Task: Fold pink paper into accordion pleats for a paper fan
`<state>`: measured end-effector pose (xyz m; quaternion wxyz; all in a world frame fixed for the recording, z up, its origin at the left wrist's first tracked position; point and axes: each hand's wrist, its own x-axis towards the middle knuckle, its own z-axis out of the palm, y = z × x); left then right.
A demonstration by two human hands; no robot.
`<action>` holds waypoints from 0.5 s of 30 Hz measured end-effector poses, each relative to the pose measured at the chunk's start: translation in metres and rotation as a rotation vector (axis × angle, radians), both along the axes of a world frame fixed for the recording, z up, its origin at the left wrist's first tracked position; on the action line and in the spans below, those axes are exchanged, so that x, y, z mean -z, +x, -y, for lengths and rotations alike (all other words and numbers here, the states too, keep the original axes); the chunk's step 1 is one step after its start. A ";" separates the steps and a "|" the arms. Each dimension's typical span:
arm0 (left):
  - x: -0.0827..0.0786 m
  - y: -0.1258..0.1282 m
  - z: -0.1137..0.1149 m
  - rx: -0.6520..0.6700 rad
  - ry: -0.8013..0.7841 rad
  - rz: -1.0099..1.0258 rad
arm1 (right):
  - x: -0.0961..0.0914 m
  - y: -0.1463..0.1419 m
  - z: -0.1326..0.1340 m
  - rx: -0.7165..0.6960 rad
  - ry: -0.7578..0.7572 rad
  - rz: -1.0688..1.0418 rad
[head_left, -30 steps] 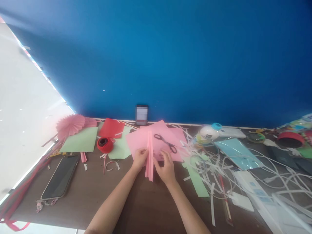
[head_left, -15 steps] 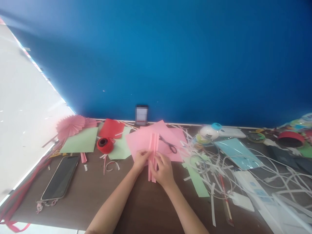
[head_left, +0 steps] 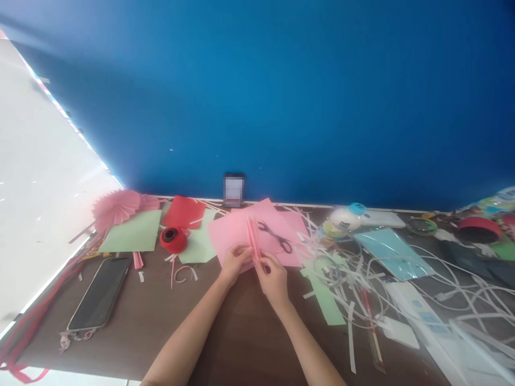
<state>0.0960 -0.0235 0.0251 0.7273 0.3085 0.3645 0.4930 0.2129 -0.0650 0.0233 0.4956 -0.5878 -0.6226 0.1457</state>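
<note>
Background: blue wall [head_left: 281, 96] behind a dark brown tabletop [head_left: 237, 343]; far edge runs along wall base, left edge slants toward the person.
Pleated pink paper [head_left: 253, 236]: folded narrow, between both hands at mid tabletop, long side pointing away from person; near end hidden by fingers.
Room to move: brown surface shows between and around the forearms, out to the phone [head_left: 98, 294] at left and paper scraps at right.
Left hand [head_left: 234, 262]: reaching in from below, wrist bent inward; grip narrow, fingertips at paper's left side.
Right hand [head_left: 274, 276]: thumb and fingers curled in; grip narrow, pinching paper's right side.
Under and beyond: pink sheets [head_left: 227, 228], overlapping; scissors [head_left: 276, 237] on them, just right of the paper.
Left side: red roll [head_left: 174, 239] near green and red sheets; pink paper fan [head_left: 116, 208] farther out.
Containers, right: clear packet [head_left: 392, 252] with light-blue contents; white bottle [head_left: 345, 219], blue top, contents can't tell.
Far right: tangled white cables [head_left: 450, 262].
</note>
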 end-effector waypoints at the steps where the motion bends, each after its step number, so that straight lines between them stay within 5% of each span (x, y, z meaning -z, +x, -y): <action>1: 0.000 0.000 0.000 -0.008 0.009 -0.004 | -0.002 0.000 0.000 -0.004 -0.035 -0.067; 8: 0.009 -0.007 -0.008 -0.123 0.045 -0.103 | -0.009 0.022 -0.007 0.066 -0.341 -0.496; 15: 0.014 -0.024 -0.018 -0.234 0.136 -0.326 | 0.004 0.048 -0.016 0.148 -0.319 -0.402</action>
